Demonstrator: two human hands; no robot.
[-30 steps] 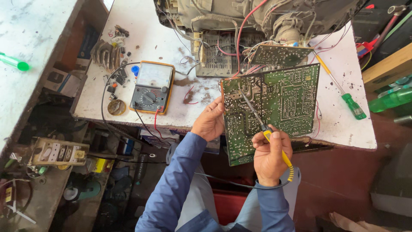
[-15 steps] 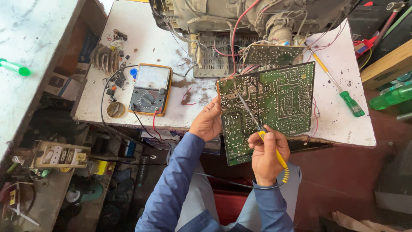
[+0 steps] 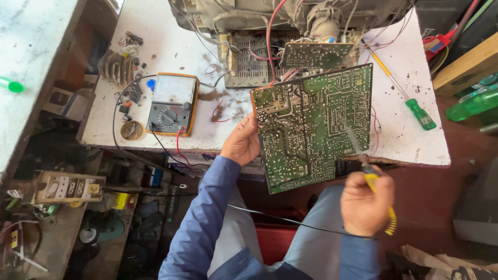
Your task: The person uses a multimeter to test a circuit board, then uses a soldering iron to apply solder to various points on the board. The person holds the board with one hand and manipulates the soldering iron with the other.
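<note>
holding the green circuit board [image 3: 314,127] by its left edge, the person's left hand [image 3: 241,142] has the fingers curled closed around that edge, thumb on the solder side that faces up. the board is tilted, its far part over the white table [image 3: 415,140] and its near corner hanging past the table edge, above the lap.

the right hand [image 3: 365,202] is closed like a fist around a yellow-handled soldering iron [image 3: 371,179]. the metal tip points up from the fingers and looks blurred, so i cannot tell if it touches the board or is only just beside it. a black cord runs from below this fist across the knees.

left of the left-hand fingers lies an orange-cased multimeter [image 3: 171,103] with its red and black leads; far beyond the right-hand fingers lies a green-handled screwdriver [image 3: 417,111].

i think the risk is this: the board is held on one side only, so pressure from the tip could make it swing or slip. the tip could then slide over neighbouring tracks, or come too near the left thumb. the cord could also catch on the knee and pull the iron.
</note>
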